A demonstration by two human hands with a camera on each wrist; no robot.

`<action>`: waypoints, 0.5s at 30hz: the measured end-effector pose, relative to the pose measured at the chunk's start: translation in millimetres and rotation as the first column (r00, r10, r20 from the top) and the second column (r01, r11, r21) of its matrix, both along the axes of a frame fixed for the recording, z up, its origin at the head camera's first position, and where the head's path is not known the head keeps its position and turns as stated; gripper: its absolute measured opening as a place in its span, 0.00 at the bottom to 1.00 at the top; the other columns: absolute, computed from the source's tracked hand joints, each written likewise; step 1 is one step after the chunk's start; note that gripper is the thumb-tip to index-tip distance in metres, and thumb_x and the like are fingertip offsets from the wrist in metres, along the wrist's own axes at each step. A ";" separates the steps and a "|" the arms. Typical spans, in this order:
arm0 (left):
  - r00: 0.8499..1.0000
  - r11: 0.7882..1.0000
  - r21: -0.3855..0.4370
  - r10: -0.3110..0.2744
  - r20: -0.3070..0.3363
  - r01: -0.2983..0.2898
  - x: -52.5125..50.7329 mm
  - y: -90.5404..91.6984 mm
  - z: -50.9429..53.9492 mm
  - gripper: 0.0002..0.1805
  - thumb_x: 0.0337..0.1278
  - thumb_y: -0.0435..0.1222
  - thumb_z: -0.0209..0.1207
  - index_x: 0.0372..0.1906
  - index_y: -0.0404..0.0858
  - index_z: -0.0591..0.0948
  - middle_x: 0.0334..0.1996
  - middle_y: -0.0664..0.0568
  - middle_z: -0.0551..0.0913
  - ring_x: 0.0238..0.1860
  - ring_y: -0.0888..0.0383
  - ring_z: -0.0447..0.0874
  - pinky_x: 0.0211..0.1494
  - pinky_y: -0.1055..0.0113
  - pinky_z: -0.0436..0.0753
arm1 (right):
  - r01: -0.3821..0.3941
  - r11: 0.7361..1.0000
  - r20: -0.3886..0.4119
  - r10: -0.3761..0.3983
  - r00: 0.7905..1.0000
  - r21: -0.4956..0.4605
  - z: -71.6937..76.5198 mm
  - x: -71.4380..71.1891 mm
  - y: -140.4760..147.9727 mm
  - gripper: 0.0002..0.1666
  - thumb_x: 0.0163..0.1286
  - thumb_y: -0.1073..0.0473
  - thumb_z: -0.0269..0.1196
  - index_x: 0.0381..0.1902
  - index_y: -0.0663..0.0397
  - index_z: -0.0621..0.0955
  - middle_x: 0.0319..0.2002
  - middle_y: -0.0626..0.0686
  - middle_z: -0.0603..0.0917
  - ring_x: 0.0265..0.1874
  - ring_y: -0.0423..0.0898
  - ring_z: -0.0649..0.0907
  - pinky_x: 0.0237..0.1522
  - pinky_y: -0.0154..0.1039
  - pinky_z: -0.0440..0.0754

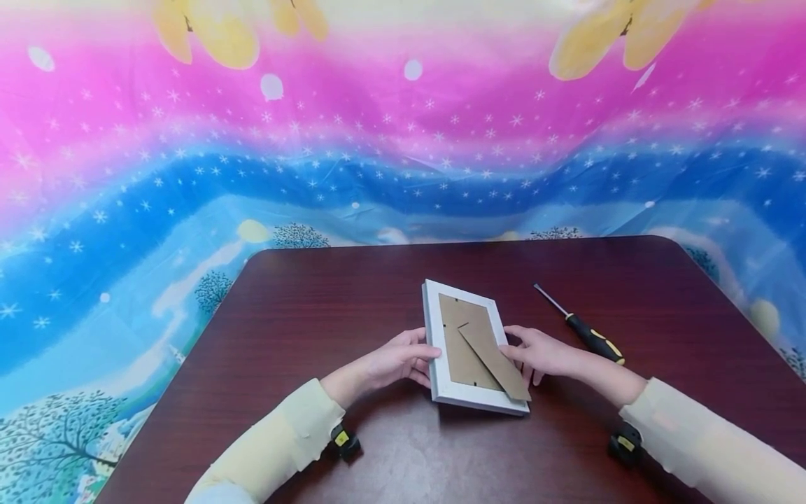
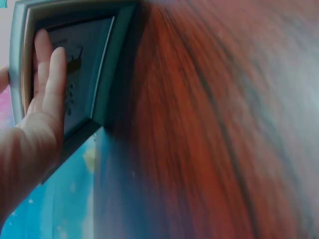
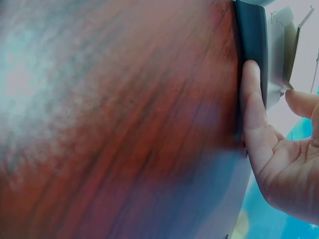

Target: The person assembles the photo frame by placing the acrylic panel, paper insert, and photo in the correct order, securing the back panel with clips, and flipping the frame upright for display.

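Observation:
A white picture frame (image 1: 434, 308) is held tilted over the table, its back towards the head camera. On its brown backing board (image 1: 460, 360) a cardboard stand leg (image 1: 497, 364) slants down to the lower right corner. My left hand (image 1: 399, 360) grips the left edge, thumb on the back. In the left wrist view, fingers of the left hand (image 2: 42, 109) lie across the front, where a dark picture (image 2: 82, 55) partly shows. My right hand (image 1: 538, 353) holds the right edge; in the right wrist view one finger of the right hand (image 3: 286, 164) lies along the frame's side (image 3: 253, 40).
A screwdriver (image 1: 592, 336) with a black and yellow handle lies on the dark red-brown table (image 1: 327, 301), right of the right hand. Behind the table hangs a pink and blue patterned cloth (image 1: 378, 140). Small black cameras (image 1: 345, 442) sit under both wrists.

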State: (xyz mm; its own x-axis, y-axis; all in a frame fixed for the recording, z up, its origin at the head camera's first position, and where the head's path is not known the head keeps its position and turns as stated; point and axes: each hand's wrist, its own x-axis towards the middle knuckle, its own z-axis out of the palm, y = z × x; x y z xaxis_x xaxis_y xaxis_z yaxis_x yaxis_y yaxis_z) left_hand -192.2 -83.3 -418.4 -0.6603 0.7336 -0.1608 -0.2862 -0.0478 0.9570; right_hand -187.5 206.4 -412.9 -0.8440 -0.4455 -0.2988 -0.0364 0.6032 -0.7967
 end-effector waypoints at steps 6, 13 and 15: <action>0.998 0.999 -0.004 0.050 -0.049 -0.051 3.5 5.9 8.4 0.23 0.63 0.33 0.52 0.60 0.28 0.65 0.31 0.48 0.85 0.26 0.57 0.85 0.31 0.63 0.83 | 0.015 1.000 -0.015 -0.015 1.000 0.004 3.8 -5.1 2.2 0.35 0.77 0.51 0.52 0.68 0.74 0.59 0.26 0.54 0.81 0.19 0.52 0.83 0.19 0.44 0.80; 0.995 0.996 -0.048 0.068 -0.077 -0.072 6.4 13.1 25.4 0.25 0.61 0.35 0.55 0.60 0.30 0.65 0.33 0.44 0.85 0.22 0.55 0.84 0.26 0.60 0.84 | 0.039 0.999 -0.106 -0.040 0.994 -0.017 20.0 -10.7 2.3 0.32 0.78 0.52 0.50 0.67 0.73 0.60 0.29 0.55 0.83 0.23 0.50 0.84 0.21 0.45 0.79; 0.995 0.996 -0.066 0.060 -0.078 -0.065 7.1 14.9 29.6 0.24 0.62 0.35 0.55 0.59 0.30 0.65 0.33 0.44 0.85 0.21 0.55 0.84 0.26 0.60 0.83 | 0.049 0.998 -0.123 -0.053 0.991 -0.034 25.7 -12.1 1.9 0.33 0.78 0.51 0.50 0.68 0.72 0.60 0.30 0.57 0.84 0.24 0.50 0.84 0.21 0.45 0.79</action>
